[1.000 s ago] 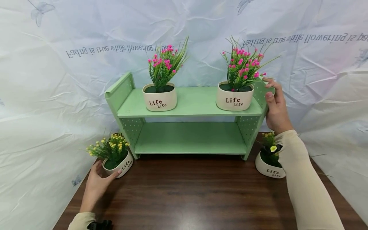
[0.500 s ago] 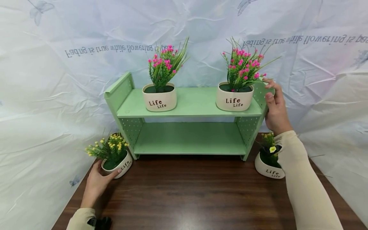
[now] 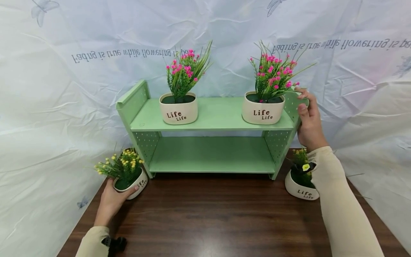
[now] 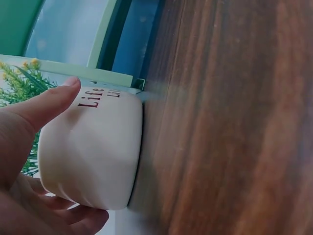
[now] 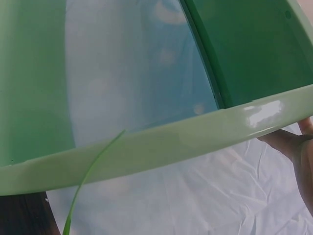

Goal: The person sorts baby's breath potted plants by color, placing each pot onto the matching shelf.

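Observation:
At the lower left of the head view, my left hand (image 3: pixel 110 203) holds a potted plant (image 3: pixel 130 164) with yellow flowers, its thumb on the lettered front and its fingers behind. In the left wrist view this white pot (image 4: pixel 98 147) stands on the table, beside the shelf's foot. My right hand (image 3: pixel 311 123) grips the upper right side of a light green two-tier shelf (image 3: pixel 212 153). The right wrist view shows that shelf's edge (image 5: pixel 171 149) and part of my right hand (image 5: pixel 304 161); its other fingers are hidden there.
Two pink-flowered potted plants (image 3: pixel 179 112) (image 3: pixel 263 112) stand on the upper tier. Another yellow-flowered potted plant (image 3: pixel 300 187) stands right of the shelf, partly behind my right sleeve (image 3: pixel 337 200). A brown wooden table (image 3: pixel 208 214) lies in front; printed white cloth (image 3: pixel 224 21) hangs behind.
My left hand has shifted slightly up and right around the pot, and its thumb now covers more of the lettering. My right hand keeps its place on the shelf.

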The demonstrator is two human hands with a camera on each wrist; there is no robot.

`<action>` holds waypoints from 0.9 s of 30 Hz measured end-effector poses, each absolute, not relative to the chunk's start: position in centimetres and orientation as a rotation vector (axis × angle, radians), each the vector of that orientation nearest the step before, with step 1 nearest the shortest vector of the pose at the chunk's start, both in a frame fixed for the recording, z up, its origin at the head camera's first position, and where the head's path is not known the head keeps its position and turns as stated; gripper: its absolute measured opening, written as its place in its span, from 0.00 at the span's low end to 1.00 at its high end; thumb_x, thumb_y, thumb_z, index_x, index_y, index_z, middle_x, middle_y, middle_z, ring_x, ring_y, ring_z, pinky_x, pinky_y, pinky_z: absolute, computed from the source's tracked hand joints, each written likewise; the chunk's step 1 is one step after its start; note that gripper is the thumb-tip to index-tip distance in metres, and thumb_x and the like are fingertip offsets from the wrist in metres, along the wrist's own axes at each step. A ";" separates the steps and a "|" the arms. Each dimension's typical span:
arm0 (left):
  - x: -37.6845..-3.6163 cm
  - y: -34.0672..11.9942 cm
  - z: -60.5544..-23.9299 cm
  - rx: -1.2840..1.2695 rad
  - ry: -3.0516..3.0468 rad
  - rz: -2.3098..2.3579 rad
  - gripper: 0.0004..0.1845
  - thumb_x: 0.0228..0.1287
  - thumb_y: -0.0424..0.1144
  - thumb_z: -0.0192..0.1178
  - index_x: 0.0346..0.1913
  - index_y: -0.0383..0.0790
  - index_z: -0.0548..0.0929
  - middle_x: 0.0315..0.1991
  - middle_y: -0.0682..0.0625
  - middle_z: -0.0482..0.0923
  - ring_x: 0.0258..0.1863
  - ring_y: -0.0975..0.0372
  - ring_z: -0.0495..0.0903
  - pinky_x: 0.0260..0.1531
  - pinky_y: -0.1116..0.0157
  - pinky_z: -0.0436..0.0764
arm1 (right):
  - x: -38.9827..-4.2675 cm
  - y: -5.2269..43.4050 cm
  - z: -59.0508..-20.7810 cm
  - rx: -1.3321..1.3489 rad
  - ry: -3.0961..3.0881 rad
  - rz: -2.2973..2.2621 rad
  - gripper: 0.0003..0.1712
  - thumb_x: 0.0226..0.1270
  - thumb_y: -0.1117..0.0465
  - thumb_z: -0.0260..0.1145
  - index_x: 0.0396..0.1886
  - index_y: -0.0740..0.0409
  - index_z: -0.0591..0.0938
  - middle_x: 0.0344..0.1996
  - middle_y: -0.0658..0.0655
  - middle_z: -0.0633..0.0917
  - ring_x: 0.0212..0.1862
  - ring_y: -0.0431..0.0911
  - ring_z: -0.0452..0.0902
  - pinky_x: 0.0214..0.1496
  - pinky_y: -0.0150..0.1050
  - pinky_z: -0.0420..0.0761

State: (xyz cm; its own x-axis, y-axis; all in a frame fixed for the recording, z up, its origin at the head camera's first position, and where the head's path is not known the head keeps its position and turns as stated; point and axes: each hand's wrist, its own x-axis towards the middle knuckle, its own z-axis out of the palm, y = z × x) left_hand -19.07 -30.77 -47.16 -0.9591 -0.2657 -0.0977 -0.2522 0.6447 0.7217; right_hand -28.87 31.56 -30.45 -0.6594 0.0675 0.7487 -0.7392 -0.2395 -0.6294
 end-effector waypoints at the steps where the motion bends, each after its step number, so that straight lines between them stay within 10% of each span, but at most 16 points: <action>1: -19.2 -30.8 -47.2 0.449 -2.837 -1.244 0.70 0.61 0.66 0.73 0.83 0.26 0.40 0.79 0.21 0.48 0.77 0.29 0.53 0.70 0.31 0.63 | -28.8 31.6 -30.4 0.818 -1.479 1.949 0.24 0.75 0.48 0.68 0.58 0.61 0.75 0.74 0.60 0.66 0.75 0.57 0.57 0.66 0.41 0.66; 27: -20.2 -30.7 -47.8 0.466 -2.817 -1.258 0.74 0.57 0.66 0.76 0.86 0.38 0.33 0.83 0.25 0.40 0.79 0.29 0.49 0.71 0.29 0.59 | -29.0 31.6 -30.4 0.849 -1.455 2.000 0.25 0.74 0.49 0.67 0.58 0.60 0.75 0.77 0.60 0.62 0.73 0.56 0.63 0.67 0.39 0.73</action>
State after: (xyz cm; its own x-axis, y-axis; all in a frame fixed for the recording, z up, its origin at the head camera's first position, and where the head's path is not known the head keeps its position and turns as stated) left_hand -20.25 -30.69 -47.81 -0.9551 -0.2784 -0.1016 -0.2614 0.6303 0.7310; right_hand -29.04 31.63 -30.44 -0.6682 0.0477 0.7425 -0.7212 -0.2868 -0.6306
